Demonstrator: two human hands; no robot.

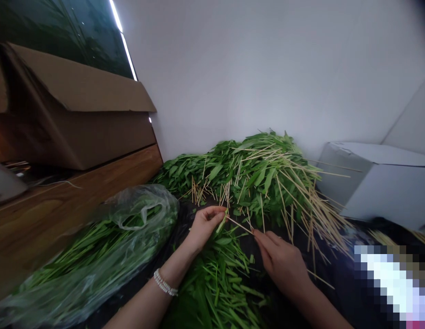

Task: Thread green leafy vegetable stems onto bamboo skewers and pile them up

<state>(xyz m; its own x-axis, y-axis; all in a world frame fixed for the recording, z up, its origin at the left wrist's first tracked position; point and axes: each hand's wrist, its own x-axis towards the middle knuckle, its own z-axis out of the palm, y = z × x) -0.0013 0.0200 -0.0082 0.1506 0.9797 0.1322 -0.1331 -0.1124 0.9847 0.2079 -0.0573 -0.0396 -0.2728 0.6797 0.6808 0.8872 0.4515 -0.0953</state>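
Note:
My left hand (203, 226) pinches a small green leaf stem (222, 224) between thumb and fingers; a pearl bracelet (164, 283) circles that wrist. My right hand (282, 262) pinches the end of a thin wooden skewer (239, 225) whose tip meets the stem at my left fingertips. Both hands hover over loose green leaves (215, 283) lying on a dark sheet (188, 219). Behind them rises a big heap of leaves threaded on skewers (263, 178), the sticks fanning out to the right.
A clear plastic bag of green stalks (105, 246) lies at the left. A brown cardboard box (78, 109) sits on a wooden ledge (78, 196) at far left. A white box (380, 183) stands at the right against the white wall. A blurred patch fills the bottom right corner.

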